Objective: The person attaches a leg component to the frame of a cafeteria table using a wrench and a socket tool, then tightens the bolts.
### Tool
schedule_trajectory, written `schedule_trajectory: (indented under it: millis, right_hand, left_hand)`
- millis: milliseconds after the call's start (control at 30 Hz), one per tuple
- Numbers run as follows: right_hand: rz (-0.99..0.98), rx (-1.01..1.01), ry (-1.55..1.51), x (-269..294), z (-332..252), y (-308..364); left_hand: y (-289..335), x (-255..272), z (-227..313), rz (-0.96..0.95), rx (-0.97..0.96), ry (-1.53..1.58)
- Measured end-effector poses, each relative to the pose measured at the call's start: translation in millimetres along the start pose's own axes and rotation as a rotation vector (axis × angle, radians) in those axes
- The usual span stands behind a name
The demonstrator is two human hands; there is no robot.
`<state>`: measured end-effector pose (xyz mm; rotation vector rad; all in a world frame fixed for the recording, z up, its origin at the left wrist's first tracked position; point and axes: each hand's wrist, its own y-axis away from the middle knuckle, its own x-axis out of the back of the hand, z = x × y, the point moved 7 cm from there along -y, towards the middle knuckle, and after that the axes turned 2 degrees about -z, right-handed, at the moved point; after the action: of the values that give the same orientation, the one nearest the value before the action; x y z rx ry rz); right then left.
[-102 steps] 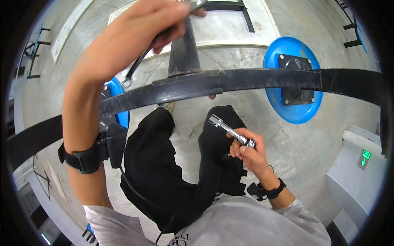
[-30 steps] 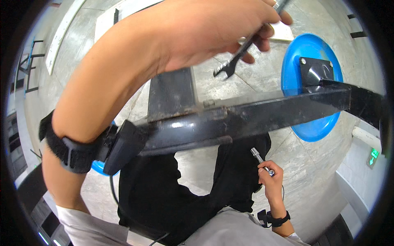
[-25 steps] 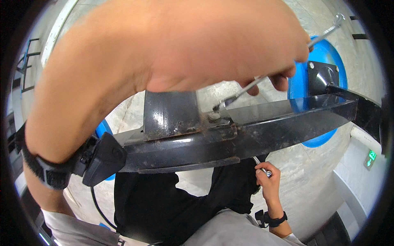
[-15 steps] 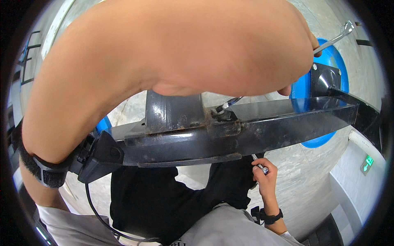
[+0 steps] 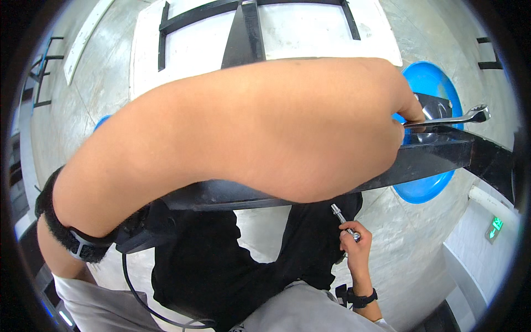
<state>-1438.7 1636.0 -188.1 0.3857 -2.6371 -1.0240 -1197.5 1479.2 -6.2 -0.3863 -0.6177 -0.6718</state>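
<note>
Bare forearm fills most of the view, arching from lower left up to the right. Nearest the body, low in the picture, right hand (image 5: 358, 250) is closed round a small chrome socket tool (image 5: 344, 221), its tip pointing up toward the black steel beam (image 5: 437, 156). Black trousers show behind it. Further out, left hand (image 5: 394, 105) rests over the beam, fingers pinched on the shaft of a chrome wrench (image 5: 454, 118); its ring end juts right. Blue disc (image 5: 423, 189) lies on the grey concrete floor (image 5: 409, 249) beyond the beam.
</note>
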Motion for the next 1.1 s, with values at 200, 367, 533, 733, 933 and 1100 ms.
schedule_trajectory:
  millis: [200, 367, 533, 733, 933, 1100]
  right_hand:
    - [0.021, 0.016, -0.001, 0, 1, 4]
    - [0.004, 0.051, 0.034, -3, -3, 7]
    - [0.023, 0.194, 0.090, 0, -12, 14]
    - [0.059, 0.309, 0.125, 10, -24, 22]
    - [0.066, 0.431, 0.122, 7, -51, 27]
    - [-0.120, 0.379, -0.026, -4, -86, 29]
  left_hand:
    - [3, -2, 1, 0.123, 0.258, 0.139]
    - [1, -7, 2, -0.030, 0.546, 0.340]
    - [7, -8, 15, 0.186, 0.367, 0.191]
    - [18, -12, 12, -0.015, 0.597, 0.124]
    - [26, -9, 19, -0.129, 0.583, -0.121]
    - [35, -20, 18, -0.099, 0.599, -0.284]
